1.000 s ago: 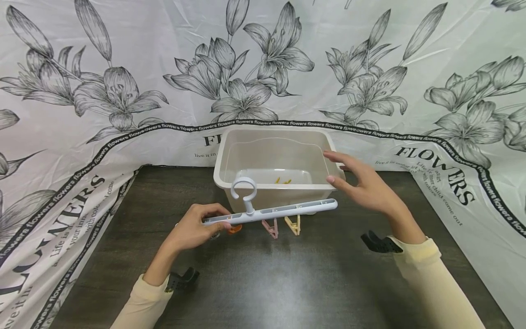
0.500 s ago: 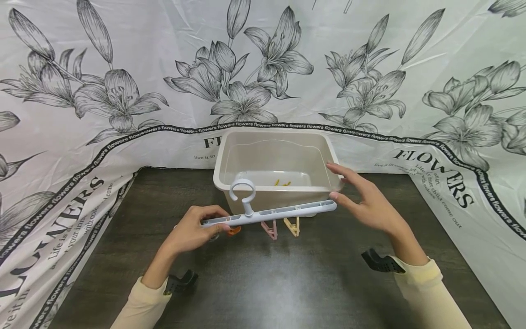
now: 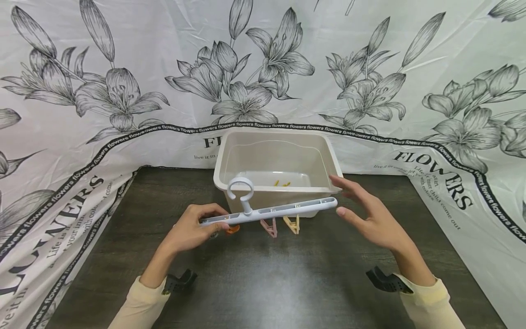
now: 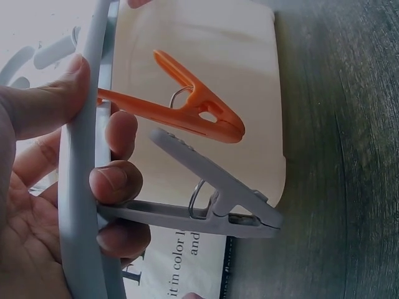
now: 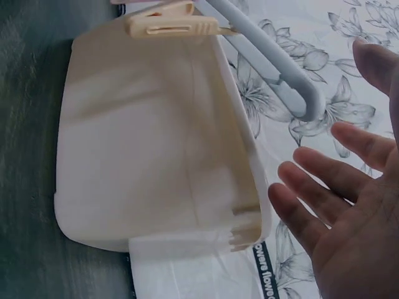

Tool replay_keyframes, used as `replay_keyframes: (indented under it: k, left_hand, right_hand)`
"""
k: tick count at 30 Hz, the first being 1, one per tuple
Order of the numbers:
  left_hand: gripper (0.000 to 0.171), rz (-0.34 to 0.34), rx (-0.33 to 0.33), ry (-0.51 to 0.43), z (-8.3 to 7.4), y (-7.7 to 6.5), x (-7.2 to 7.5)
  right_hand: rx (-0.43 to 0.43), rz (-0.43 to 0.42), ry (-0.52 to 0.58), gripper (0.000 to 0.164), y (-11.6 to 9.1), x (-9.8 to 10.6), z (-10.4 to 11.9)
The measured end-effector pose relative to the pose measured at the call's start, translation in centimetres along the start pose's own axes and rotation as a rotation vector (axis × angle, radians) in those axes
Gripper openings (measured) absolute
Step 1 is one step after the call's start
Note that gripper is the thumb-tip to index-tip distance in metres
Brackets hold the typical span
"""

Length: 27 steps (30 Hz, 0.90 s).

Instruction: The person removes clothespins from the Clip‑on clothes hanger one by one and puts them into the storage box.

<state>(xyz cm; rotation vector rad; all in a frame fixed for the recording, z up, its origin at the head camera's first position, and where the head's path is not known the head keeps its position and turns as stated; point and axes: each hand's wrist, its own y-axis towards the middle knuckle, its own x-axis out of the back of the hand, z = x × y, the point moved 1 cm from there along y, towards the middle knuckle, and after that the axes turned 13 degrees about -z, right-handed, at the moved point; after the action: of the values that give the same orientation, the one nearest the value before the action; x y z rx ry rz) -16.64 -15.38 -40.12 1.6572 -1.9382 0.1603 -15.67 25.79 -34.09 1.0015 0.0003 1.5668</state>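
A pale grey-blue clip hanger (image 3: 283,209) with a ring-shaped hook (image 3: 241,186) is held level in front of the bin, its left end gripped by my left hand (image 3: 193,228). Clips hang below its bar: an orange clip (image 4: 199,109) and a grey clip (image 4: 218,193) near the left fingers, a pink clip (image 3: 269,227) and a yellow clip (image 3: 292,225) further right. My right hand (image 3: 371,217) is apart from the bar's right end, fingers spread and holding nothing. In the right wrist view the bar's tip (image 5: 308,106) stands just off those fingertips.
Behind the hanger a beige plastic bin (image 3: 277,137) stands on the dark wooden table (image 3: 271,283). Small yellow pieces (image 3: 281,183) lie on the bin's floor. Flower-printed cloth (image 3: 263,59) hangs behind and along both sides.
My right hand has come down and slightly nearer me, passing close to the bar's right end. The left hand and hanger have barely moved.
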Motion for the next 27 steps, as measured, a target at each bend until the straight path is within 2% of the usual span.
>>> replay_keyframes:
  k: [4,6,10,15,21,25,27]
  left_hand:
    - [0.016,0.001,-0.008,-0.024,-1.8,-0.1,0.5]
    - [0.016,-0.004,-0.013,-0.028,-2.2,-0.1,0.6]
    - [0.016,-0.016,-0.015,-0.029,-2.5,-0.2,0.7]
    - [0.017,-0.019,-0.025,-0.036,-2.7,-0.2,0.7]
    - [0.018,-0.008,-0.038,-0.044,-2.7,-0.2,0.7]
    - [0.019,-0.002,-0.04,-0.064,-2.2,-0.1,0.6]
    - [0.019,-0.005,-0.039,-0.075,-1.4,0.0,0.4]
  right_hand:
    - [0.042,-0.011,0.126,0.064,-0.1,0.1,2.1]
    - [0.047,-0.012,0.167,0.062,-0.3,0.0,3.1]
    - [-0.015,-0.006,0.18,0.062,-1.1,-0.5,2.4]
    - [-0.133,0.014,0.139,0.062,-2.2,-1.7,0.0]
    - [-0.112,0.033,0.158,0.053,-2.5,-3.6,-1.2]
    - [-0.075,0.044,0.199,0.051,-2.2,-4.6,-0.1]
    - [-0.076,0.05,0.222,0.051,-2.0,-5.0,0.6]
